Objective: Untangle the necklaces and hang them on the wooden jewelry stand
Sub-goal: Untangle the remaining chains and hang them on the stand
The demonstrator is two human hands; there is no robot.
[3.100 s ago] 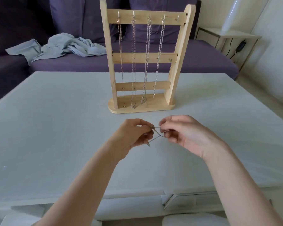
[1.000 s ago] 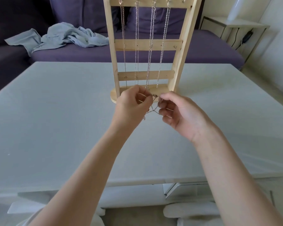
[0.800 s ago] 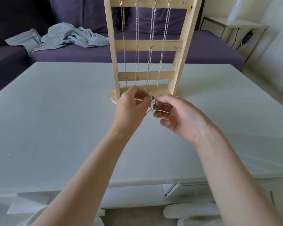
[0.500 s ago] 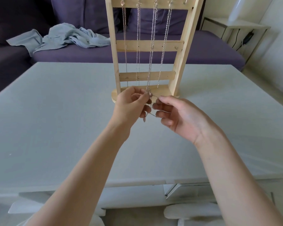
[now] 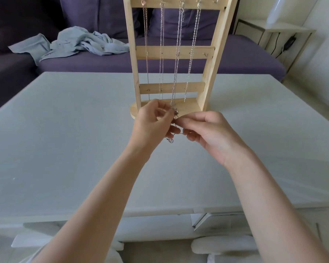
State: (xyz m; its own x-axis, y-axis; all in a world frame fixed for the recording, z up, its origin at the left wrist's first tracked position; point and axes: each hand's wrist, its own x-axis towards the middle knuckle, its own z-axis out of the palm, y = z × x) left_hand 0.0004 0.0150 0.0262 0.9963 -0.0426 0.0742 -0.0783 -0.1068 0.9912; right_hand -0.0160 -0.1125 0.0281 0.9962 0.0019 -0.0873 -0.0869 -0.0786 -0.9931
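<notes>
Head view | left hand (image 5: pixel 152 124) and right hand (image 5: pixel 207 130) fingers curled, pinching thin silver necklace (image 5: pixel 176 128) between them, just before base of wooden jewelry stand (image 5: pixel 209 76) | clasp (image 5: pixel 170 140) dangling below left fingers | four chains (image 5: pixel 193 44) hang on stand | stand upright on white table (image 5: pixel 65 130) | blue cloth (image 5: pixel 74 42) on purple sofa (image 5: pixel 235 63) behind
</notes>
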